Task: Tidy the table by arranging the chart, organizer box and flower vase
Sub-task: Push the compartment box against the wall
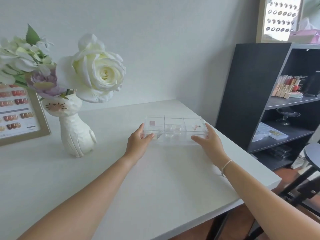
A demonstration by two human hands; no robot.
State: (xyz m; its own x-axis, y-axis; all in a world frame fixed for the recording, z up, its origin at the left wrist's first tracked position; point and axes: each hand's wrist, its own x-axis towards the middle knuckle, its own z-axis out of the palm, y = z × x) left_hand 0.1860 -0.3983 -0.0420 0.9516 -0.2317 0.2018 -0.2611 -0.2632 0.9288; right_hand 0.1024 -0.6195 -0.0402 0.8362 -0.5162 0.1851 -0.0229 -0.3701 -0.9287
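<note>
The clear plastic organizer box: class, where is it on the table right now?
In the head view, the clear plastic organizer box sits toward the white table's far right corner, held between the left hand and right hand, right of the white cat-faced vase.

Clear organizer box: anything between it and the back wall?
Nothing visible. Bare white table lies behind the clear compartmented plastic organizer box, which both hands grip at its ends; the white cat-shaped flower vase stands well left.

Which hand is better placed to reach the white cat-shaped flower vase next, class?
Left. The left hand holds the clear plastic organizer box at the end nearer the white cat-shaped flower vase. The right hand holds the far end, by the table's right edge.
</note>
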